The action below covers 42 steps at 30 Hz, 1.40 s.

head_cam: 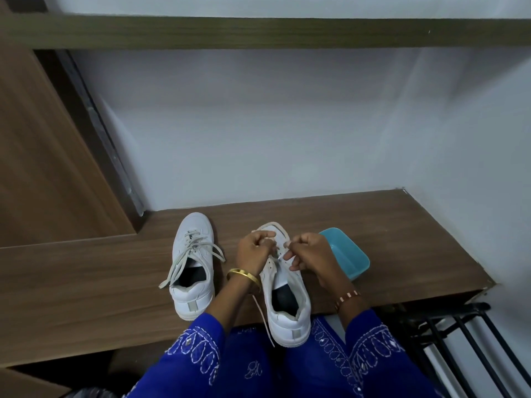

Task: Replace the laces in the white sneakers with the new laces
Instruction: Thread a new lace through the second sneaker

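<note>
Lower centre: blue embroidered sleeves at the frame's bottom edge. Just above, a white sneaker stands heel toward the camera at the near edge of the wooden tabletop, a loose lace trailing off its left side. Over its eyelets, the left hand has its fingers curled round a lace loop; the right hand pinches a lace end at an eyelet. Left of centre, a second white sneaker stands laced, untied. Right of the hands, a turquoise plastic tub. Lower right, a black metal rack.
</note>
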Each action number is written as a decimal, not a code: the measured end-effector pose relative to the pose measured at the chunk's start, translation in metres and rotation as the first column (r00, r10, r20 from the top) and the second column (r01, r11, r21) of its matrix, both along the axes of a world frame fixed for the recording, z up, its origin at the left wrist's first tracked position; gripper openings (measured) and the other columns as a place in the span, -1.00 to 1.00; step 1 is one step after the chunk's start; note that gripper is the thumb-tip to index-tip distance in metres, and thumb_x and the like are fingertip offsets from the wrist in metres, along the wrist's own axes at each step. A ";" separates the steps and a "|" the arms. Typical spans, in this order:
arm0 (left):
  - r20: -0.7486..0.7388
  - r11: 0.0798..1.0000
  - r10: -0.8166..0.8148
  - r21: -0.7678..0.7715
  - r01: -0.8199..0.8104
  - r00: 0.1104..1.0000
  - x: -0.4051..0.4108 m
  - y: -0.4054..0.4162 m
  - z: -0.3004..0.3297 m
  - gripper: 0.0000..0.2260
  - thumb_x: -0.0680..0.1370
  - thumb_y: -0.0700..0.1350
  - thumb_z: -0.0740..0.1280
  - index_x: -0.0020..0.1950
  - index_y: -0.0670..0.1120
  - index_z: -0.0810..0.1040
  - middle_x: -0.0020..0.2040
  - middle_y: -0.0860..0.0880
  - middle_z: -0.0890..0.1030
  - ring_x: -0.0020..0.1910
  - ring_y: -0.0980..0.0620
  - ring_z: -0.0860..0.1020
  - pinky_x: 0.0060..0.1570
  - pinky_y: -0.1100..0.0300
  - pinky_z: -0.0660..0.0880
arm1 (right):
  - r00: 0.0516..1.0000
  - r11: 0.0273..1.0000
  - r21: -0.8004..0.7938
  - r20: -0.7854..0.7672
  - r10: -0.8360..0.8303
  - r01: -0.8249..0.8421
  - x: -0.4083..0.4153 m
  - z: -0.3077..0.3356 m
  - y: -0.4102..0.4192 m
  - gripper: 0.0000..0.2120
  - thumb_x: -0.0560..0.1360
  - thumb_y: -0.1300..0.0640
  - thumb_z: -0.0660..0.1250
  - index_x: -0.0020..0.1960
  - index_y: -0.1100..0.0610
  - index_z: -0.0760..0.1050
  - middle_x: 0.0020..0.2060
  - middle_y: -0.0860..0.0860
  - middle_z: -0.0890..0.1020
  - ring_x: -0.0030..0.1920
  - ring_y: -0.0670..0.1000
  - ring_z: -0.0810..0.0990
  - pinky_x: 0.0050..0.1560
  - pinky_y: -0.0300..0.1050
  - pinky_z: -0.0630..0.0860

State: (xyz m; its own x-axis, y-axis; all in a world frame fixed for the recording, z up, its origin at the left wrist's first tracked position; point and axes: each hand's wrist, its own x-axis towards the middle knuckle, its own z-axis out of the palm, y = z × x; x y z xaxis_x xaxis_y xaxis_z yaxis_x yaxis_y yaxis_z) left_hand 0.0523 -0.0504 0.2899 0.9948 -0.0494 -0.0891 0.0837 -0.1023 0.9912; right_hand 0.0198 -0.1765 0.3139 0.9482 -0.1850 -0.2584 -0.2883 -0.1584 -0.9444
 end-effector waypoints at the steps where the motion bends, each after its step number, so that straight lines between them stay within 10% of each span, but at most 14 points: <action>1: -0.001 0.995 -0.004 0.102 0.004 1.000 0.000 0.001 -0.007 -0.87 0.52 -0.29 0.26 -0.20 -0.15 0.53 -0.33 -0.07 0.56 -0.34 0.02 0.55 -0.32 0.27 0.43 | 1.000 1.000 -0.005 -0.005 -0.024 0.024 0.000 -0.004 -0.002 -0.90 0.51 0.32 0.27 -0.18 0.24 0.49 -0.38 0.08 0.62 -0.48 -0.02 0.48 -0.41 -0.23 0.55; 4: -0.020 0.881 -0.074 0.468 0.075 0.997 -0.006 0.008 -0.029 -0.90 0.52 -0.14 0.30 -0.16 -0.14 0.52 -0.26 -0.07 0.55 -0.22 -0.02 0.50 -0.24 0.25 0.32 | 0.997 0.996 -0.052 -0.027 -0.067 0.065 -0.001 -0.018 -0.006 -0.95 0.47 0.37 0.25 -0.11 0.33 0.49 -0.35 0.10 0.63 -0.47 -0.01 0.49 -0.38 -0.21 0.56; 11: 0.044 0.725 -0.281 0.664 0.182 0.959 -0.011 -0.001 -0.047 -0.80 0.47 -0.10 0.30 0.05 -0.14 0.56 0.02 -0.12 0.59 0.03 -0.08 0.54 -0.10 0.24 0.37 | 0.991 0.991 -0.060 -0.056 -0.122 0.119 -0.004 -0.040 0.001 -0.94 0.45 0.39 0.23 -0.11 0.34 0.47 -0.40 0.08 0.61 -0.51 -0.06 0.49 -0.44 -0.25 0.50; 17: 0.034 0.827 -0.150 0.552 0.107 0.988 0.007 -0.008 -0.040 -0.83 0.52 -0.15 0.30 -0.03 -0.20 0.64 -0.06 -0.15 0.65 -0.07 -0.07 0.57 -0.17 0.27 0.35 | 0.985 0.985 -0.031 -0.038 -0.170 0.169 -0.004 -0.044 -0.001 -0.86 0.47 0.37 0.22 -0.03 0.44 0.47 -0.37 0.10 0.62 -0.47 0.00 0.51 -0.44 -0.26 0.51; 24: -0.186 0.981 0.194 0.066 -0.184 0.963 0.028 0.010 -0.038 -0.81 0.54 -0.21 0.29 -0.28 -0.14 0.55 -0.32 -0.08 0.60 -0.27 -0.06 0.58 -0.12 0.04 0.52 | 0.986 0.986 -0.031 -0.031 -0.162 0.161 -0.002 -0.048 -0.005 -0.90 0.47 0.38 0.23 -0.07 0.38 0.50 -0.36 0.10 0.63 -0.49 -0.01 0.51 -0.43 -0.23 0.52; 29: -0.312 0.984 0.157 0.129 -0.122 0.937 0.027 0.026 -0.050 -0.80 0.50 -0.26 0.25 -0.33 -0.13 0.46 -0.32 -0.14 0.56 -0.41 -0.03 0.48 -0.39 0.20 0.39 | 0.981 0.980 -0.057 0.021 -0.192 0.193 0.001 -0.054 -0.003 -0.90 0.45 0.39 0.26 -0.08 0.43 0.49 -0.39 0.10 0.61 -0.52 -0.03 0.46 -0.48 -0.26 0.45; 33: -0.255 0.974 0.115 0.217 -0.060 0.960 0.022 0.022 -0.065 -0.86 0.30 -0.05 0.23 -0.30 -0.10 0.50 -0.28 -0.14 0.63 -0.28 -0.12 0.58 -0.13 -0.02 0.55 | 0.972 0.969 -0.101 0.090 -0.216 0.225 0.006 -0.056 0.002 -0.86 0.41 0.36 0.31 -0.11 0.47 0.48 -0.28 0.29 0.62 -0.45 0.04 0.48 -0.41 -0.18 0.44; 42: -0.094 0.841 -0.129 0.517 0.159 0.987 -0.005 0.006 -0.042 -0.77 0.42 -0.01 0.26 -0.04 -0.10 0.58 -0.09 -0.08 0.62 -0.02 -0.06 0.55 -0.06 0.22 0.40 | 0.991 0.956 -0.278 0.120 -0.066 0.098 0.010 -0.072 0.003 -0.85 0.43 0.29 0.31 -0.13 0.41 0.48 -0.25 0.23 0.62 -0.24 0.17 0.58 -0.19 0.04 0.52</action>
State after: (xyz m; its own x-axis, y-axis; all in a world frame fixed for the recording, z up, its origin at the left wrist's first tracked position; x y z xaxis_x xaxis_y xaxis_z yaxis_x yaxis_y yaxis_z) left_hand 0.0474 -0.0443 0.2477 0.9731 -0.1235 -0.1947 0.0782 -0.6175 0.7827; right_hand 0.0295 -0.1732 0.2421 0.9460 -0.3139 -0.0813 -0.2105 -0.4036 -0.8904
